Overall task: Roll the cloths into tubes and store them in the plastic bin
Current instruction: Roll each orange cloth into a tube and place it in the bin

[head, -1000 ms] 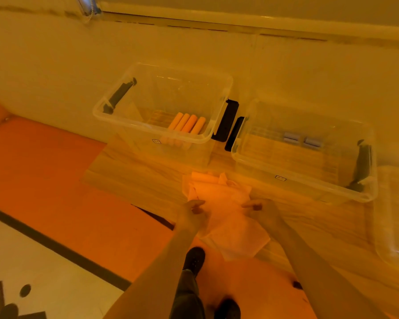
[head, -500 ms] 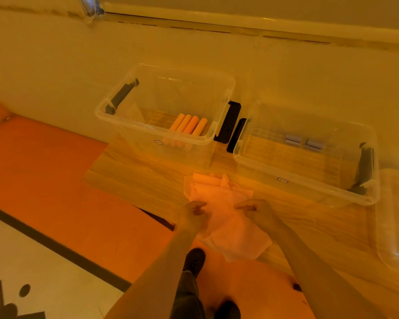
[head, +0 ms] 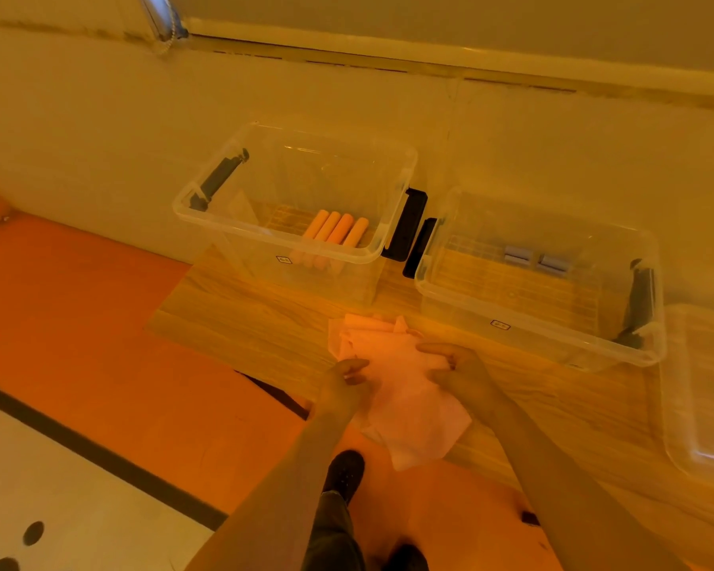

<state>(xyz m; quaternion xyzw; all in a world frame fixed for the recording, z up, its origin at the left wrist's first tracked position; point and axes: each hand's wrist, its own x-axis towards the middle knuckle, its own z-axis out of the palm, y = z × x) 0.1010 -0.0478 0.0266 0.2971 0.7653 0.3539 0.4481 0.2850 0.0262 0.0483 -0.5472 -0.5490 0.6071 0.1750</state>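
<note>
At the near edge of the wooden table [head: 240, 323], a loose pile of pale cloths [head: 405, 389] lies in front of the two clear bins, its lower corner hanging over the table edge. The left hand [head: 347, 385] pinches the top cloth at its left side with curled fingers, and the right hand [head: 450, 366] grips its right side, thumb and fingers closed on the fabric. The step in hand looks like separating one cloth and laying it flat. To do it well, lift only the top layer, pull both sides taut to smooth the creases, square one edge, then roll evenly and tightly. Four rolled tubes [head: 337, 230] already lie side by side in the left plastic bin [head: 264, 232], so the new one probably belongs next to them.
</note>
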